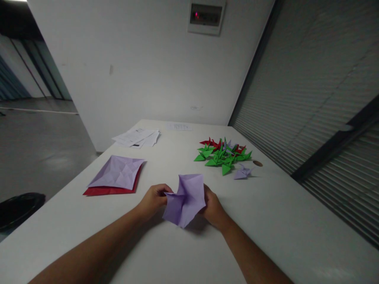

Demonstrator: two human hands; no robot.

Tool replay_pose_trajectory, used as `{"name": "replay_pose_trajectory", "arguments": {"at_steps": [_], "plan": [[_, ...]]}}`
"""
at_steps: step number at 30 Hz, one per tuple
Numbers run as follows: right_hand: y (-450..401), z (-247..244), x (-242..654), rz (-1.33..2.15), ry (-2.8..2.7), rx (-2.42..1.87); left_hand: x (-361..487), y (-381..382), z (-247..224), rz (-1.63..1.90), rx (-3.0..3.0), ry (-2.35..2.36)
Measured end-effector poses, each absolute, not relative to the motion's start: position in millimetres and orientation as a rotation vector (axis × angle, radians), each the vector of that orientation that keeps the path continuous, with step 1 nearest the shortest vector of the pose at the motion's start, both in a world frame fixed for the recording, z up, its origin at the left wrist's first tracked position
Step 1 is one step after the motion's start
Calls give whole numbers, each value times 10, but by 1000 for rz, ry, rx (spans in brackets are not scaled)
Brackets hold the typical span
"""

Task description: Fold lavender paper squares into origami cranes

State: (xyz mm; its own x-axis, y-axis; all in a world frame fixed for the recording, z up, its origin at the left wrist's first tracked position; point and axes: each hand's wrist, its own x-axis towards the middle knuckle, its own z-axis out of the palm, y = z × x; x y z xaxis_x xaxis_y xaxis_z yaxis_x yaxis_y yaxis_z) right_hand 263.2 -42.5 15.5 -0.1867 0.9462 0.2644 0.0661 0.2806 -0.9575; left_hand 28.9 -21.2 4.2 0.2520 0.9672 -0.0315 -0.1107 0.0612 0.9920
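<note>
A creased sheet of purple origami paper (189, 199) is held up between my two hands over the near middle of the white table. The sheet is partly folded, with a pinched ridge near its centre. My left hand (155, 200) grips its left edge between thumb and fingers. On the right edge, my right hand (212, 207) is closed, its fingertips hidden behind the paper. Left of my hands lies a stack of creased purple sheets (120, 172) on top of red paper (109, 191).
Green, red and purple folded paper cranes (219, 156) are heaped at the right, with one purple crane (242, 172) nearer me. Printed papers (137, 137) lie at the far left of the table (166, 256). A black bin (22, 209) stands off the left edge; blinds (302, 86) run along the right.
</note>
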Motion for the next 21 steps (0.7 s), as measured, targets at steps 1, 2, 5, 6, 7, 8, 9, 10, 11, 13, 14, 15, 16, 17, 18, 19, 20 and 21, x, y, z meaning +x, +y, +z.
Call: {"name": "replay_pose_trajectory", "arguments": {"at_steps": [1,2,5,6,7,8,9,10,11,13,14,15,16,17,18,19,20,21], "plan": [[-425,143,2633,1078,-1541,-969,295,-215,36,1043,1212,963],[-426,127,2634,1070,-1557,-965,301,-218,29,1044,1227,965],[-433,75,2643,1010,-1599,-942,315,-224,5,1060,1292,966],[-437,66,2646,990,-1611,-926,317,-225,-5,1063,1315,963],[-441,63,2650,974,-1631,-909,316,-225,-14,1059,1338,961],[-444,70,2654,962,-1658,-892,314,-224,-22,1049,1364,961],[-447,84,2658,943,-1696,-881,310,-221,-27,1039,1396,963],[-449,103,2663,925,-1745,-877,305,-217,-29,1037,1438,968],[-449,126,2667,894,-1780,-876,298,-212,-25,1046,1495,974],[-445,167,2673,833,-1836,-883,282,-201,0,1094,1650,982],[-440,180,2674,803,-1857,-884,275,-196,20,1127,1727,977],[-434,186,2673,776,-1875,-883,269,-195,44,1152,1792,963],[-427,186,2671,750,-1889,-881,264,-196,68,1164,1843,939],[-421,180,2667,727,-1898,-877,261,-201,90,1160,1872,911],[-415,170,2662,709,-1903,-871,260,-209,109,1144,1887,884],[-410,157,2655,700,-1904,-860,260,-219,121,1119,1889,862],[-405,144,2648,699,-1904,-843,262,-231,126,1094,1885,844],[-402,131,2639,702,-1904,-820,264,-243,125,1075,1875,830]]}}
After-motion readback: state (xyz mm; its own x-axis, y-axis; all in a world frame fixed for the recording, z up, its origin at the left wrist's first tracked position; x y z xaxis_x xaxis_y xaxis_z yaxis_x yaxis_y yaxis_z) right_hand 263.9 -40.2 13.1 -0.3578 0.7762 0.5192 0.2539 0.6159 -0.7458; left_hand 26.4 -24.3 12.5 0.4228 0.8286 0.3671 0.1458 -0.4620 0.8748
